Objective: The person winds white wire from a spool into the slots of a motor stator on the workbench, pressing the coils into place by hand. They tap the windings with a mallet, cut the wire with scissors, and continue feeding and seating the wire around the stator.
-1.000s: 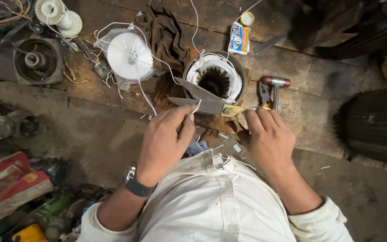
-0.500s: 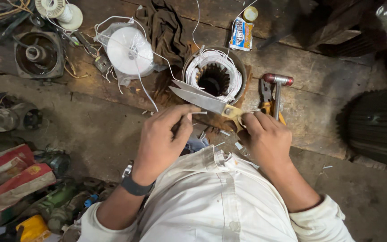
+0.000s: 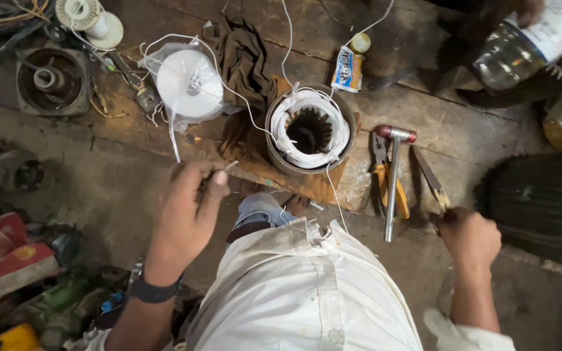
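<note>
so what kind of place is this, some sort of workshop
Most likely a small motor repair or rewinding workshop. A wound motor stator tied with white cord sits on the worn wooden bench, with a hammer and pliers beside it, a spool of white tape, and motor housings such as a finned casing around.

A motor-repair workshop: wound stator (image 3: 308, 130), hammer (image 3: 393, 175), pliers (image 3: 385, 172) and thread spool (image 3: 188, 83) on a grimy floor.

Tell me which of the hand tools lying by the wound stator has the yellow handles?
The pliers, lying left of the hammer. The hammer has a bare metal shaft and reddish head, and the knife held by the right hand is a plain blade.
</note>
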